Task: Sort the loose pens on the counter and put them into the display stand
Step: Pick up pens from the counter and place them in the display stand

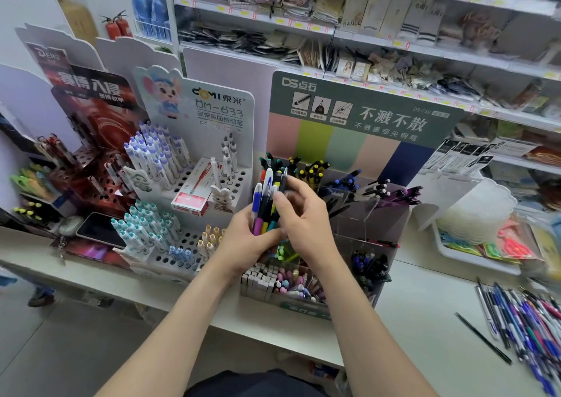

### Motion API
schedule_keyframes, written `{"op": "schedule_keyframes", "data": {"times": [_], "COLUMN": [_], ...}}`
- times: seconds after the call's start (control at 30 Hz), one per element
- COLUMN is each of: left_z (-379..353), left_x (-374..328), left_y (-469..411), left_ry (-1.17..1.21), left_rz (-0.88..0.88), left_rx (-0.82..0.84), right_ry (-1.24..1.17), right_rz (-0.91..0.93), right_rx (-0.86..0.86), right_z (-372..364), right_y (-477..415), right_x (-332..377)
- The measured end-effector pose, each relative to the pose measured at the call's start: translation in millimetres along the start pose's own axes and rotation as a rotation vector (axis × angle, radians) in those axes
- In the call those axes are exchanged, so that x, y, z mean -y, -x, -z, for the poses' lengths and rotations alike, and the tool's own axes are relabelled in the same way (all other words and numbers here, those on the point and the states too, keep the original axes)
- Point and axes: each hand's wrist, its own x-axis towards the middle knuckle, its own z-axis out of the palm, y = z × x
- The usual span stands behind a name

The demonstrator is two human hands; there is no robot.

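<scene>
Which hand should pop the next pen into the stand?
Probably the right hand: its fingers sit at the top of the pen bundle, nearest the display stand and its open compartments. The left hand is busy gripping the bundle.

The bunch of pens [263,211] has smooth, glossy plastic barrels, the display stand [359,214] has clear shiny acrylic dividers below a matt printed card backboard [379,117], the counter [425,314] is smooth matt white, and the phone [100,229] is glossy black.
</scene>
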Motion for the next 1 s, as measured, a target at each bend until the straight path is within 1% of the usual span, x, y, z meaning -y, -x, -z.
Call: {"op": "schedule_keyframes", "data": {"times": [0.07,0.17,0.23,0.27,0.33,0.4,0.47,0.6,0.63,0.67,0.73,0.77,0.8,0.83,0.87,0.93,1.0], "left_z": [-4.1,-13.9,-19.2,-21.3,-26.8,-33.5,-39.1,-43.2,-42.9,-42.7,-40.4,-38.1,-35.9,-33.0,-29.3,-20.9,-13.2], "left_x": [0.3,1.9,4.0,5.5,7.8,8.0,7.5,6.3,4.0,1.3,-3.0,-4.2,-5.8,-6.1,-6.1,-4.5,-2.5], "left_y": [0.1,1.9,2.4,1.5,-0.1,-1.8,-4.6,-13.3,-13.9,-13.8,-13.2,-12.5,-11.1,-10.3,-9.9,-10.6,-12.0], "left_ry": [0.013,0.06,0.079,0.077,0.073,0.062,0.045,0.045,0.009,-0.027,-0.085,-0.101,-0.109,-0.113,-0.117,-0.139,-0.132], "left_rz": [0.007,0.023,0.034,0.035,0.04,0.034,0.018,-0.027,-0.039,-0.058,-0.093,-0.098,-0.096,-0.092,-0.087,-0.079,-0.093], "left_rx": [0.02,0.063,0.08,0.082,0.064,0.03,-0.033,-0.228,-0.256,-0.283,-0.335,-0.351,-0.361,-0.373,-0.38,-0.394,-0.404], "right_ry": [-0.072,-0.107,-0.185,-0.227,-0.295,-0.336,-0.328,-0.24,-0.201,-0.139,-0.035,-0.023,0.004,0.062,0.171,0.508,0.858], "right_rz": [-0.034,-0.076,-0.114,-0.146,-0.205,-0.249,-0.254,-0.214,-0.186,-0.141,-0.048,-0.017,0.01,0.039,0.07,0.105,0.105], "right_rx": [-0.024,-0.112,-0.138,-0.126,-0.045,0.03,0.051,0.085,0.079,0.039,-0.133,-0.223,-0.276,-0.274,-0.224,-0.092,-0.014], "right_z": [10.5,24.0,26.9,28.3,34.0,40.4,42.8,29.9,24.8,20.4,15.9,17.2,21.4,27.0,33.2,44.4,50.7], "right_y": [10.1,21.0,26.7,29.0,33.5,37.3,39.5,43.4,43.3,42.7,37.8,34.0,28.5,20.7,11.6,-10.5,-31.2], "right_x": [-2.9,-7.4,-7.6,-7.3,-9.6,-9.0,-7.2,-3.8,-4.2,-3.1,2.5,8.6,15.9,21.9,30.3,44.2,61.8]}}
